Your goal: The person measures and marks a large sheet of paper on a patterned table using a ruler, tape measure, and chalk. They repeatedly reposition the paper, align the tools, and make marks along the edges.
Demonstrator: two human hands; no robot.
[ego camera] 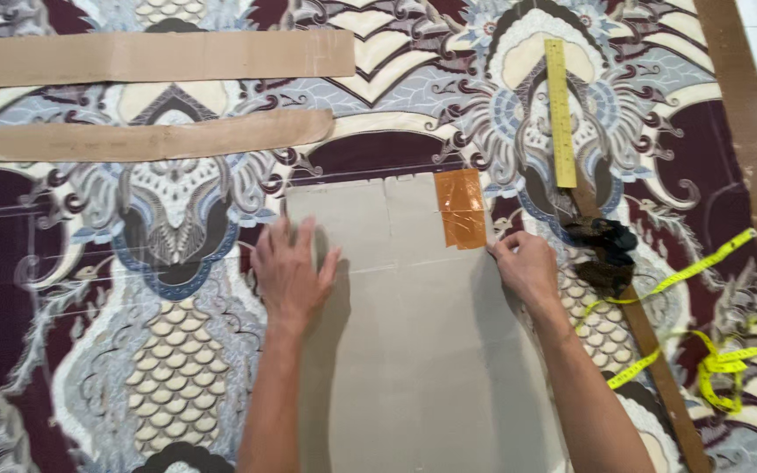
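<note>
A large grey cardboard pattern piece [413,333] lies flat on patterned batik cloth [177,219]. A patch of orange-brown tape [462,208] sits at its top right corner. My left hand [289,271] lies flat with fingers spread on the piece's left edge, pressing it down. My right hand [526,263] rests on the right edge just below the tape, fingers curled against the cardboard rim; whether it pinches anything small I cannot tell.
Two long brown cardboard strips [155,57] [159,138] lie at the top left. A yellow ruler [560,114] and a long wooden stick [659,368] lie to the right, with a black object [602,241] and a yellow tape measure [711,350]. A brown border [751,131] edges the cloth.
</note>
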